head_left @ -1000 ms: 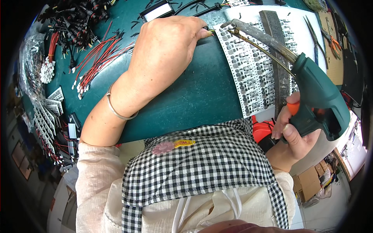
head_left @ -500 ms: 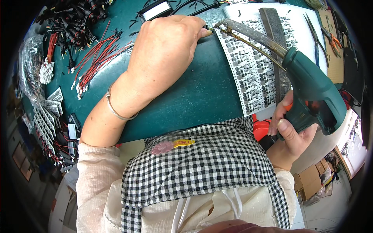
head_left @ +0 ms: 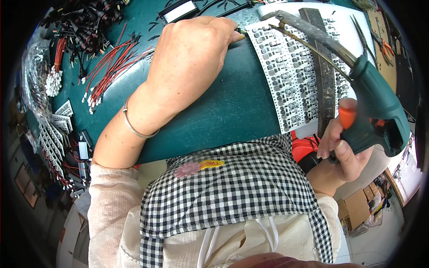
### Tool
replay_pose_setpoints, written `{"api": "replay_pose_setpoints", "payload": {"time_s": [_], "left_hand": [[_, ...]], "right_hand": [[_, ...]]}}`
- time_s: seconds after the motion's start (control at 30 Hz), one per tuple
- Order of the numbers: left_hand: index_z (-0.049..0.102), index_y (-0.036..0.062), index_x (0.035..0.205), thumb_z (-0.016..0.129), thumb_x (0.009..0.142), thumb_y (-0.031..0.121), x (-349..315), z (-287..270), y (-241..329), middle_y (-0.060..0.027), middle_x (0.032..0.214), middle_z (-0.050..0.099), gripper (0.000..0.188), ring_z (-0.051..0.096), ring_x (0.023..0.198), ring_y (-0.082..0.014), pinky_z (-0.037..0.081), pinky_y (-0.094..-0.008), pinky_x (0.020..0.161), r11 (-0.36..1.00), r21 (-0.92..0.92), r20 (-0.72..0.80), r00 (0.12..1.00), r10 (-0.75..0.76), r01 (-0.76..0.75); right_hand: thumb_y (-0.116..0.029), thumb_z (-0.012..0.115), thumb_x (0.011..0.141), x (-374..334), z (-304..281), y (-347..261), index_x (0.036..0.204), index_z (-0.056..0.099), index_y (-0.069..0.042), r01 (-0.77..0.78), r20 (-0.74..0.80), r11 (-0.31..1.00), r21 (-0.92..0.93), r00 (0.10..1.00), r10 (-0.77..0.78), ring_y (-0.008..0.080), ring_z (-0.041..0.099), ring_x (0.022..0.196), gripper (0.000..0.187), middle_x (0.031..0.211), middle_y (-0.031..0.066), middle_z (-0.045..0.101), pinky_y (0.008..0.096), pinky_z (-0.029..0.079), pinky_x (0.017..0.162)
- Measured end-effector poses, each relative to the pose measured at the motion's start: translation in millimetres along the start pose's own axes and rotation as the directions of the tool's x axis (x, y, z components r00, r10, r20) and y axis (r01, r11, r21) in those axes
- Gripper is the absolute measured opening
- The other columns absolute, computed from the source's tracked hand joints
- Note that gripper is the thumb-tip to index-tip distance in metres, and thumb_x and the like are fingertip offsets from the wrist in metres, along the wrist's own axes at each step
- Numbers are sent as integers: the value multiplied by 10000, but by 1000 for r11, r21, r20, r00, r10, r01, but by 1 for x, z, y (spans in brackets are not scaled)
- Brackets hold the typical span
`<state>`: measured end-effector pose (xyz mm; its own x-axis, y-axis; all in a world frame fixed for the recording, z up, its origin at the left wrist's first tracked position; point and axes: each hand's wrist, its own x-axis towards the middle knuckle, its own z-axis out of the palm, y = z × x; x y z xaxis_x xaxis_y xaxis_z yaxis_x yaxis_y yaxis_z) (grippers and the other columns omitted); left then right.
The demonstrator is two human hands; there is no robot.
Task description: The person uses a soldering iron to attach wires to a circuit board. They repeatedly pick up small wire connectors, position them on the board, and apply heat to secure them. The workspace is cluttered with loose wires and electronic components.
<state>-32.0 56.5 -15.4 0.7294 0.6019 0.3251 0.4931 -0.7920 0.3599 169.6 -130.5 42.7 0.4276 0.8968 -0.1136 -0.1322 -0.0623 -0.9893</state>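
the teal soldering gun (head_left: 373, 105) sits in the right hand (head_left: 342, 149), fingers wrapped shut around its pistol grip with one finger by the orange trigger (head_left: 346, 117); its long metal barrel (head_left: 313, 32) slants up and to the left, so the tip hangs over the top end of the white panel of small circuit boards (head_left: 290, 76). that panel lies flat on the dark green table (head_left: 223, 102), with a dark metal bar (head_left: 324, 76) laid along it. the left hand (head_left: 192, 58) rests knuckles up on the table just left of the panel, its fingertips curled and pinched at the panel's upper left corner; what they pinch is too small to tell. a silver bangle (head_left: 134, 127) rings the left wrist. further left lie a bundle of red wires (head_left: 111, 67), black connectors (head_left: 80, 22) and a fan of small white strips (head_left: 51, 138). a black-and-white checked apron (head_left: 232, 196) fills the lower middle.
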Motion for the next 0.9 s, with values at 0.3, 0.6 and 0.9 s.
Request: {"api": "replay_pose_setpoints", "payload": {"time_s": [0.3,0.6,0.9], "left_hand": [[712,49,905,714,823,141,0,0,0,-107,780,692,123,660,626,-255,520,-324,557,1000,16,14,1000,-3,3],[709,50,914,707,830,144,0,0,0,-113,779,689,126,659,634,-268,519,-332,562,1000,12,25,1000,-11,10],[708,42,913,700,835,143,1,0,-1,-121,775,686,128,657,633,-269,519,-331,572,1000,3,19,1000,-8,8]], "right_hand": [[-162,740,760,-1,0,1,1221,371,197,11,-10,1000,-25,1000,-12,125,441,395,691,625,94,489,243,415,346],[-155,744,753,-3,4,1,1214,367,204,-3,-86,1000,-12,996,2,120,440,396,696,650,118,502,236,400,333],[-147,741,751,-4,-3,2,1219,345,210,-2,-42,1000,17,999,3,119,436,397,710,689,142,512,236,387,324]]}}
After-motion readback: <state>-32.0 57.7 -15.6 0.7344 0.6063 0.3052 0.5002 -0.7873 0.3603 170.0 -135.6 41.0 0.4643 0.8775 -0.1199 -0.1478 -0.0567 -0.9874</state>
